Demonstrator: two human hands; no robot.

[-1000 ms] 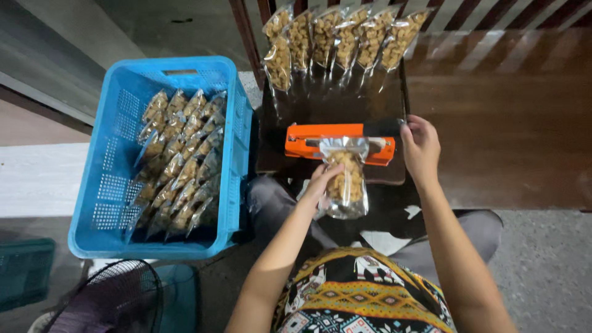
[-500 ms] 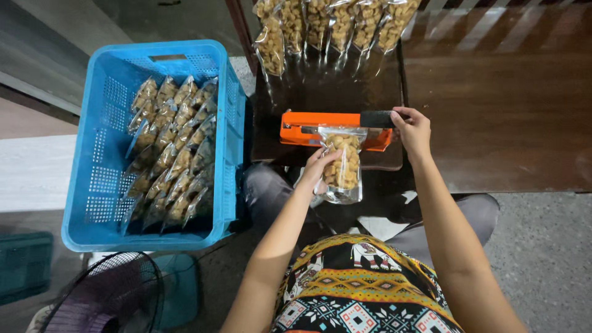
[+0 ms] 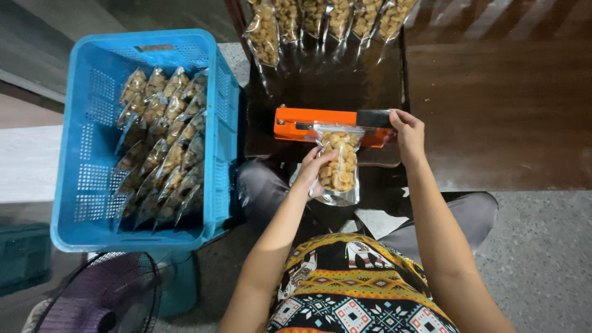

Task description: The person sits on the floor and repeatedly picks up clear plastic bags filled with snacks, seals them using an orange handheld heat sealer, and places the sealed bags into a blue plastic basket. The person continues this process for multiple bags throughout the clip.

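Orange and black, the heat sealer lies at the near edge of the dark wooden tabletop. In the head view, the left hand has its grip closed around a clear pouch of nuts, holding the pouch's mouth in the sealer's bar, seemingly to keep it straight. The right hand presses down on the black handle, fingers curled over it. Filled pouches stand packed in a blue crate to the left; more pouches line the tabletop's far side
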